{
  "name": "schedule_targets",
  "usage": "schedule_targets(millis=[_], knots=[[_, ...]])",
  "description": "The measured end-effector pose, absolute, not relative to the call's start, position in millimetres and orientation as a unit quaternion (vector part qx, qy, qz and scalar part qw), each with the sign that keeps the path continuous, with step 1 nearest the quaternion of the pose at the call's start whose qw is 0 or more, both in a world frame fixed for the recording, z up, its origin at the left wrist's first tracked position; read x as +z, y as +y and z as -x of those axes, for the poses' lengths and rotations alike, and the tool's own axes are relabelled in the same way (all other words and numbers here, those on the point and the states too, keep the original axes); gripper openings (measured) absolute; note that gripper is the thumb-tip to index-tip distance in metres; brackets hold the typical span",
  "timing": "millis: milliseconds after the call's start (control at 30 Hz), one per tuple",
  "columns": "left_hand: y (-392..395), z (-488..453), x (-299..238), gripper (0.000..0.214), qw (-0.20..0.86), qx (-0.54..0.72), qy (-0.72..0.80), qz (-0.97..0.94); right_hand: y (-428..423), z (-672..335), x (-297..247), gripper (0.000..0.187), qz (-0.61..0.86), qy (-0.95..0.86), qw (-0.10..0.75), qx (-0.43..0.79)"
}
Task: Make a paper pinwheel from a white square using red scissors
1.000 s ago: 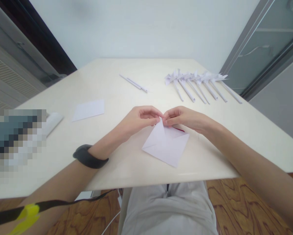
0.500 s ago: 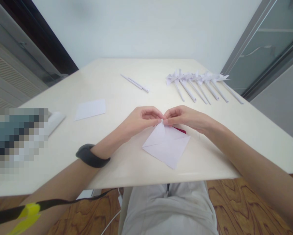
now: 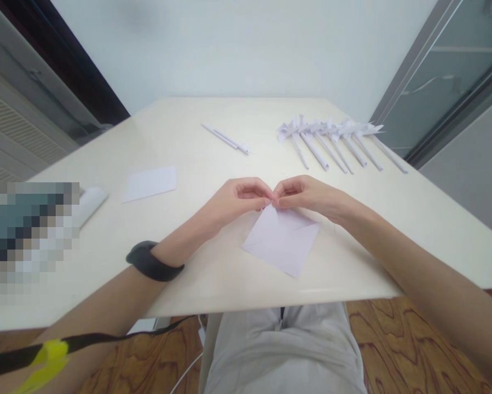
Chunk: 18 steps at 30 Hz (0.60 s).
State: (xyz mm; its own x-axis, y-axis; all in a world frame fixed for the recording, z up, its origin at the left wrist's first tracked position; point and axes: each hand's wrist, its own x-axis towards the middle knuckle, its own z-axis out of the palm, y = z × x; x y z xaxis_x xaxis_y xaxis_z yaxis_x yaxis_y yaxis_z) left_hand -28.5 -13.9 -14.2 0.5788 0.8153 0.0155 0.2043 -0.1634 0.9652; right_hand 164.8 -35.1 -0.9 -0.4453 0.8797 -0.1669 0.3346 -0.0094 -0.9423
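Cream table fills most of my view, with a pale wall behind it and a glass door at the far right. Below the near edge I see grey trousers and a wooden floor.

On the table, near the middle and close to me, lies the white paper square. It is turned like a diamond, with fold lines across its far part. My left hand and my right hand meet at its far corner. On each hand the thumb and forefinger are closed narrow on that corner, so both hands pinch the same point and their fingertips almost touch each other. The rest of the paper lies flat on the table.

My left wrist carries a black band.

To the left, well apart from the hands, a blank sheet lies flat. Farther away, near the middle, two thin paper rolls lie side by side. At the far right a row of paper sticks with folded tops lies in order, the tops pointing to the far side.
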Motion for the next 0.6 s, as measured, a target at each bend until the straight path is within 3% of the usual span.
schedule_targets(millis=[600], knots=[[-14.2,28.3,-14.3,0.011,0.573,0.29,0.353,-0.68,-35.5,-164.9,1.3,0.008,0.476,-0.656,0.27,0.52]])
